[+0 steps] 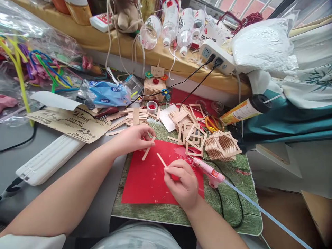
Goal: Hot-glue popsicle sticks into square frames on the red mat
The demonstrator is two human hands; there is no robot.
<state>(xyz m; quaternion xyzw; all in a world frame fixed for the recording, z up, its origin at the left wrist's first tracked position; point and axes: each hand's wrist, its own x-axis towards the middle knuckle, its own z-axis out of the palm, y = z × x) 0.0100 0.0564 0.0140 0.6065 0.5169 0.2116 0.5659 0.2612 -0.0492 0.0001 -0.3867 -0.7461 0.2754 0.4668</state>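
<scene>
My left hand (141,138) pinches a wooden craft stick (147,151) over the upper left of a red sheet (140,183). Just right of it and lower, my right hand (181,181) holds a second stick (161,159) between thumb and fingertips. The two sticks are apart. The sheet lies on a green wood-patterned board (233,207). Glued stick frames (195,138) sit behind the sheet on the right, with a taller stack of frames (223,145) beside them. A pink glue gun (210,170) rests at the sheet's right edge.
Loose sticks (136,116) lie beyond my left hand, near a small cup of red bits (151,106). Sandpaper (70,121) and a white power strip (49,159) are at left. Orange-handled scissors (213,123) and a tall drink cup (243,109) stand behind the frames. Black cords cross the back.
</scene>
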